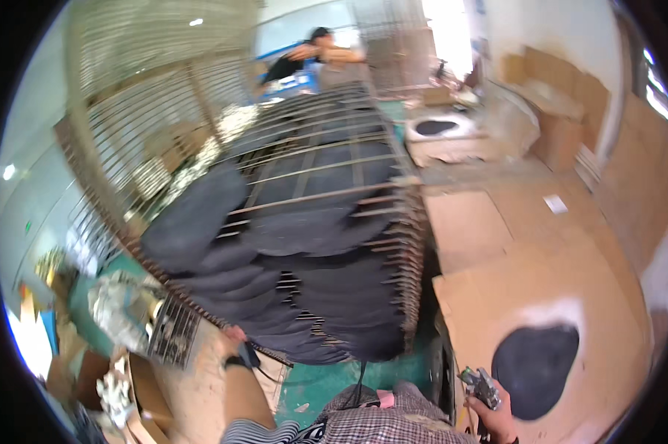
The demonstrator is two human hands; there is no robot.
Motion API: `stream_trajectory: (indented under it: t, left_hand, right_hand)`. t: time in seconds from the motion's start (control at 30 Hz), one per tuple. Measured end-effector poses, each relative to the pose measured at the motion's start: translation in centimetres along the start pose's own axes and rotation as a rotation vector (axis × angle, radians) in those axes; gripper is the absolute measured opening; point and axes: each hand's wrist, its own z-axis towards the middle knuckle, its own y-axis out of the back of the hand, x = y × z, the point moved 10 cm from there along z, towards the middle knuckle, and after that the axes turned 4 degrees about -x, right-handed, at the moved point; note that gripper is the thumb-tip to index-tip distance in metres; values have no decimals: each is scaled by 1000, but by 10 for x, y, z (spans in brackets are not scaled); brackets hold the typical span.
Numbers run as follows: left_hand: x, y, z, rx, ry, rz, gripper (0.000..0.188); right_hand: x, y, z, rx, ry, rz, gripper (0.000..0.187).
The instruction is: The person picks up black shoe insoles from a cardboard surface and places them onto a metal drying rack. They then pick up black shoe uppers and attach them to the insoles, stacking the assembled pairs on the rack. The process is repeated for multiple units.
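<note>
My right hand [499,416], at the lower right, is closed around a metal spray gun [482,386] with a green part on it. Beside it, a black rounded flat piece [537,370] lies on cardboard, ringed by whitish overspray. At the rusty near-left rail of a wire rack [178,287] is my left hand [235,334]; its fingers are too blurred to show whether they grip. A dark band or object sits at that wrist. Overlapping black flat pieces [311,237] cover the rack's many tiers.
Another person [315,55] leans over at the far end of the rack. A second black piece [437,127] lies on a whitened board at the back right. Cardboard sheets [471,229] cover the right-hand surface. A box [145,388] with pale scraps stands lower left.
</note>
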Motion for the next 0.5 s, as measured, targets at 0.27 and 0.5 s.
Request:
stream_trajectory:
  t: [0.27, 0.5]
  left_hand:
    - [99, -408, -383, 1112, 674, 271, 12]
    - [137, -615, -573, 1524, -207, 556, 15]
  right_hand:
    - [-6, 71, -88, -292, -119, -100, 47]
    - [-32, 121, -236, -852, -131, 70, 40]
